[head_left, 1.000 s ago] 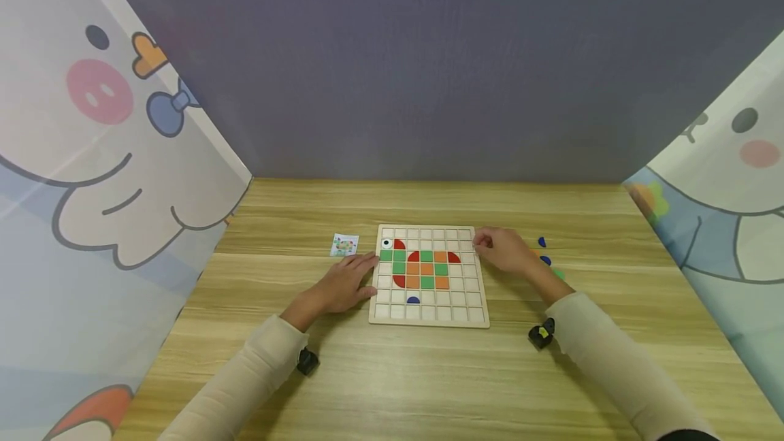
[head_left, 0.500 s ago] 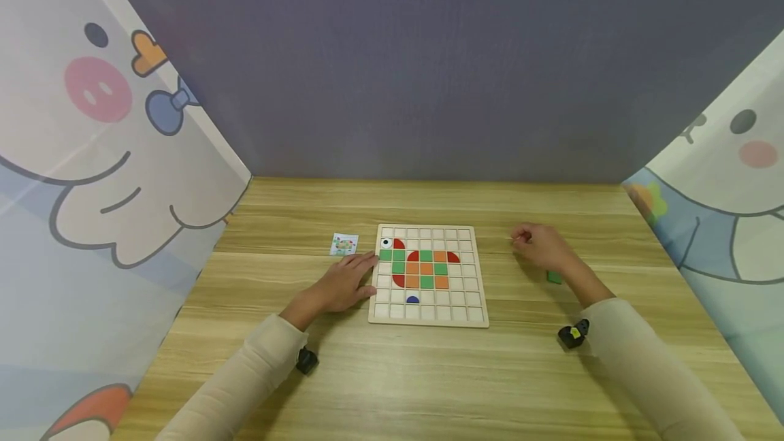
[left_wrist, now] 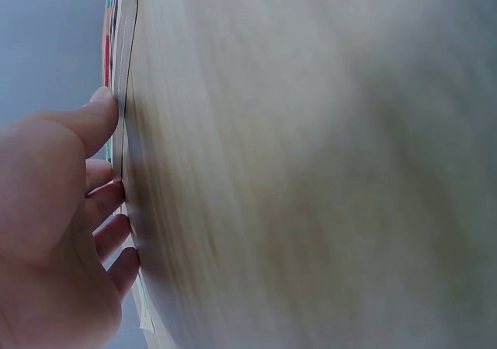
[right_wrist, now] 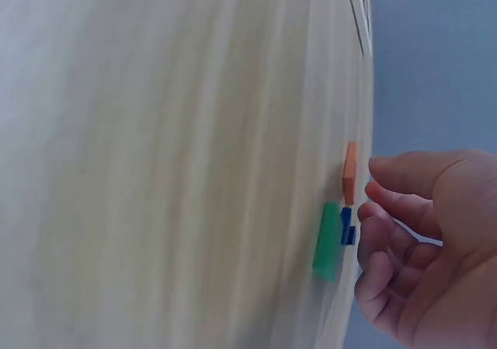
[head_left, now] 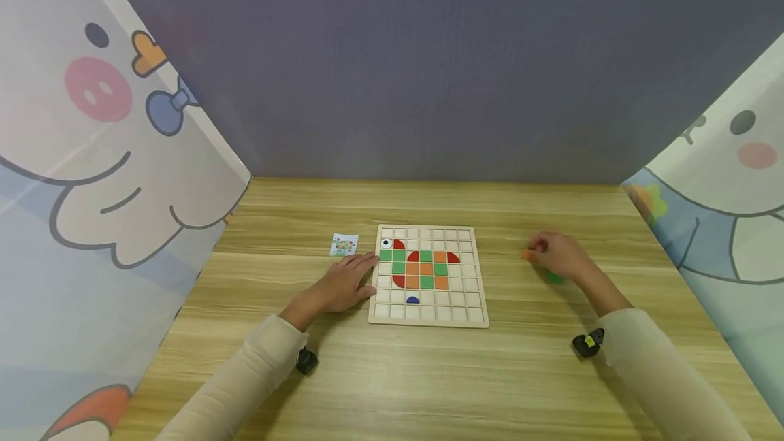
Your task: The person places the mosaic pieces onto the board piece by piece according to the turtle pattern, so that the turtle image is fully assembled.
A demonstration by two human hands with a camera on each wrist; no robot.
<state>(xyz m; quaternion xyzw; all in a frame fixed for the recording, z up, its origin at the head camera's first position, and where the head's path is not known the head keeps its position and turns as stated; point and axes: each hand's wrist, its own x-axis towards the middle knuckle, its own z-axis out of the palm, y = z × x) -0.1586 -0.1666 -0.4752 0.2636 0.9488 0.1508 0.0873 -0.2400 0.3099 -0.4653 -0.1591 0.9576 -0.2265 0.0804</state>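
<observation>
A pale wooden grid board (head_left: 483, 305) lies on the table, bearing a pattern of red, green and orange tiles plus an eye tile (head_left: 386, 243). One blue half-round tile (head_left: 413, 300) sits in a lower cell. My left hand (head_left: 343, 283) rests at the board's left edge, fingers extended, with thumb and fingertips along the rim (left_wrist: 121, 92). To the right of the board, my right hand (head_left: 556, 254) hovers over loose pieces with bent fingers. Its thumb and index finger are beside an orange tile (right_wrist: 349, 172). Blue pieces (right_wrist: 347, 226) and a green tile (right_wrist: 327, 242) lie close by.
A small printed card (head_left: 344, 245) with a coloured pattern lies left of the board. A grey partition (head_left: 429, 73) rises behind the wood-grain table (head_left: 429, 380), and cartoon-printed panels (head_left: 122, 223) stand at both sides.
My right hand has moved from the board's right edge rightwards to the loose pieces, now covering the blue ones in the head view. My left hand and the board stay put.
</observation>
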